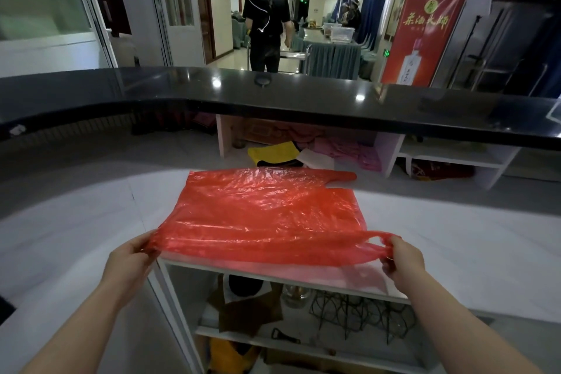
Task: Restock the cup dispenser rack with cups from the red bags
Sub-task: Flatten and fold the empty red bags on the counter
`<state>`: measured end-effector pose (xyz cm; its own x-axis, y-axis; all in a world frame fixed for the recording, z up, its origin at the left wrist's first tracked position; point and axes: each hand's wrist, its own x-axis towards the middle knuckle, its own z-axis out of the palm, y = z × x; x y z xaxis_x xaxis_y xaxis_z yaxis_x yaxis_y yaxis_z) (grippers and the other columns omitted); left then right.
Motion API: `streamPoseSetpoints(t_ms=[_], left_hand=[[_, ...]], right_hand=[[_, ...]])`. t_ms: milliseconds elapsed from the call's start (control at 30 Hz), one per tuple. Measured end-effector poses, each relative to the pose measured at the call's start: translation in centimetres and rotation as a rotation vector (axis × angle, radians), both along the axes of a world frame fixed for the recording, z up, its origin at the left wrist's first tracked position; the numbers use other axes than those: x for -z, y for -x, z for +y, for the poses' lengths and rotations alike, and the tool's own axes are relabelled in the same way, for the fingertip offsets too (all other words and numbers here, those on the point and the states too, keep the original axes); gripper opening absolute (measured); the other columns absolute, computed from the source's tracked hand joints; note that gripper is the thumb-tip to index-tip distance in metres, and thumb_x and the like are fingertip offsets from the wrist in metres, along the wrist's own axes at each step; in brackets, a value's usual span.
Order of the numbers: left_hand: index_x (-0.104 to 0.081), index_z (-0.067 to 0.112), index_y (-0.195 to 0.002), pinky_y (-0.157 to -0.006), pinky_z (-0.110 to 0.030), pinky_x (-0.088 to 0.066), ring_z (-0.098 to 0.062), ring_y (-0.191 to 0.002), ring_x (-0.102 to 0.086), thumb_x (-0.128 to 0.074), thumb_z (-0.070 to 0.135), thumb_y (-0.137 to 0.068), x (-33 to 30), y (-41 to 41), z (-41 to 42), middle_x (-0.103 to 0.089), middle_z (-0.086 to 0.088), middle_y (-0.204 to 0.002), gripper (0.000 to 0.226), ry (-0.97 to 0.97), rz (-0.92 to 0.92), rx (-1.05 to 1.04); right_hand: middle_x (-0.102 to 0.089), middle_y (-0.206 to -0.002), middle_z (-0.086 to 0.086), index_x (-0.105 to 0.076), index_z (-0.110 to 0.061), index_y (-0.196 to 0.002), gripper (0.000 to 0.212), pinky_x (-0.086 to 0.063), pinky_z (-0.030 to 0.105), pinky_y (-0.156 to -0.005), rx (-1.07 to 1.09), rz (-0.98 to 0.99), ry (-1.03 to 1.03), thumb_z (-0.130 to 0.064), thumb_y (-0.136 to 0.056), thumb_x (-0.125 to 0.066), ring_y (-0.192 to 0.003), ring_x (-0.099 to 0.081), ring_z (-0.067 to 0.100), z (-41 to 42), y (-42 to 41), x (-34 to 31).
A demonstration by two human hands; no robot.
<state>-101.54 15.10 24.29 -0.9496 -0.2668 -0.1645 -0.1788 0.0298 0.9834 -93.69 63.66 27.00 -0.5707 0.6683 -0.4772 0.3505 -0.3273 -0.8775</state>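
A flat, empty-looking red plastic bag [267, 212] lies spread across the white counter [455, 252] in front of me. My left hand [133, 255] pinches its near left corner. My right hand [400, 258] grips the stretched handle loop at the near right. The bag's other handle points to the far right. No cups and no cup dispenser rack show in this view.
A glossy black raised ledge [273, 94] runs across behind the counter. Open shelves [273, 313] under the counter hold a black wire rack [361, 316], a jar and brown paper. A person [267, 18] stands beyond the ledge, facing away. A red banner [422, 30] stands at the right.
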Motion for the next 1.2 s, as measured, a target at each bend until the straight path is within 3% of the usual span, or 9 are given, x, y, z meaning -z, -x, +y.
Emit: streamPoseSetpoints(t_ms=[133, 233, 367, 533, 700, 800, 933, 1100, 1200], left_hand=[[-0.064, 0.003, -0.118, -0.092, -0.036, -0.047, -0.024, -0.099, -0.063, -0.058, -0.012, -0.085, -0.9, 0.5, -0.3, -0.067, -0.011, -0.108, 0.037, 0.091, 0.099, -0.049], [-0.067, 0.003, -0.112, -0.087, -0.036, -0.049, -0.022, -0.084, -0.065, -0.06, 0.0, -0.089, -1.4, 1.3, -1.3, -0.07, -0.015, -0.1, 0.025, 0.07, 0.11, -0.119], [-0.066, 0.001, -0.113, -0.084, -0.04, -0.051, -0.025, -0.081, -0.064, -0.062, 0.012, -0.092, -2.1, 2.8, -2.5, -0.069, -0.017, -0.097, 0.024, 0.118, 0.115, -0.197], [-0.064, -0.001, -0.116, -0.078, -0.04, -0.049, -0.027, -0.081, -0.061, -0.059, 0.014, -0.093, -2.4, 3.5, -2.0, -0.066, -0.012, -0.097, 0.028, 0.197, 0.1, -0.262], [-0.067, 0.005, -0.115, -0.073, -0.036, -0.044, -0.028, -0.076, -0.056, -0.061, 0.025, -0.092, -3.0, 3.6, -0.7, -0.064, -0.007, -0.091, 0.031, 0.263, 0.085, -0.292], [-0.067, 0.006, -0.116, -0.067, -0.031, -0.039, -0.025, -0.071, -0.051, -0.06, 0.028, -0.092, -3.6, 3.9, -0.2, -0.063, -0.012, -0.089, 0.033, 0.32, 0.093, -0.295], [-0.065, 0.004, -0.115, -0.072, -0.037, -0.038, -0.028, -0.082, -0.051, -0.052, 0.031, -0.097, -4.0, 4.7, 0.7, -0.061, -0.013, -0.093, 0.035, 0.353, 0.1, -0.294], [-0.061, 0.004, -0.112, -0.078, -0.043, -0.042, -0.031, -0.092, -0.055, -0.04, 0.03, -0.101, -4.1, 5.4, 1.5, -0.062, -0.013, -0.101, 0.035, 0.435, 0.133, -0.261], [-0.063, 0.005, -0.098, -0.07, -0.039, -0.04, -0.029, -0.083, -0.056, -0.041, 0.025, -0.101, -4.1, 5.9, 1.9, -0.064, -0.013, -0.093, 0.029, 0.512, 0.167, -0.238]], right_hand=[[-0.057, -0.068, 0.001, -0.066, -0.011, -0.074, 0.013, -0.032, 0.023, -0.043, -0.01, 0.017, 0.073, -0.022, -0.081, -0.064, -0.053, -0.042, 0.015, -0.5, 0.5, -2.2], [-0.06, -0.075, 0.0, -0.064, -0.013, -0.077, 0.014, -0.039, 0.027, -0.053, -0.012, 0.031, 0.094, -0.026, -0.083, -0.064, -0.063, -0.048, 0.017, -0.2, 0.6, -3.4], [-0.057, -0.08, 0.003, -0.059, -0.015, -0.082, 0.012, -0.044, 0.029, -0.058, -0.01, 0.092, 0.167, -0.026, -0.084, -0.064, -0.072, -0.056, 0.019, 0.5, 0.7, -4.6], [-0.056, -0.073, 0.001, -0.054, -0.016, -0.074, 0.008, -0.048, 0.033, -0.067, -0.025, 0.2, 0.33, -0.02, -0.08, -0.057, -0.075, -0.06, 0.021, 0.7, 1.4, -5.9], [-0.052, -0.049, -0.001, -0.056, -0.014, -0.07, 0.015, -0.047, 0.039, -0.087, -0.058, 0.249, 0.422, -0.024, -0.08, -0.052, -0.073, -0.058, 0.024, 0.8, 2.4, -7.0], [-0.054, -0.061, -0.002, -0.054, -0.017, -0.07, 0.017, -0.044, 0.042, -0.096, -0.043, 0.324, 0.458, -0.028, -0.082, -0.054, -0.079, -0.059, 0.022, 1.1, 3.1, -7.4], [-0.063, -0.078, -0.003, -0.055, -0.021, -0.072, 0.022, -0.042, 0.043, -0.099, -0.048, 0.541, 0.522, -0.036, -0.088, -0.055, -0.096, -0.063, 0.02, 1.5, 4.0, -7.6], [-0.067, -0.088, -0.002, -0.064, -0.021, -0.084, 0.021, -0.045, 0.045, -0.095, -0.061, 0.642, 0.513, -0.037, -0.091, -0.053, -0.101, -0.062, 0.019, 1.3, 5.5, -8.4], [-0.068, -0.095, -0.002, -0.067, -0.02, -0.093, 0.019, -0.046, 0.044, -0.093, -0.079, 0.671, 0.51, -0.03, -0.093, -0.052, -0.103, -0.063, 0.018, 1.6, 6.5, -8.5]])
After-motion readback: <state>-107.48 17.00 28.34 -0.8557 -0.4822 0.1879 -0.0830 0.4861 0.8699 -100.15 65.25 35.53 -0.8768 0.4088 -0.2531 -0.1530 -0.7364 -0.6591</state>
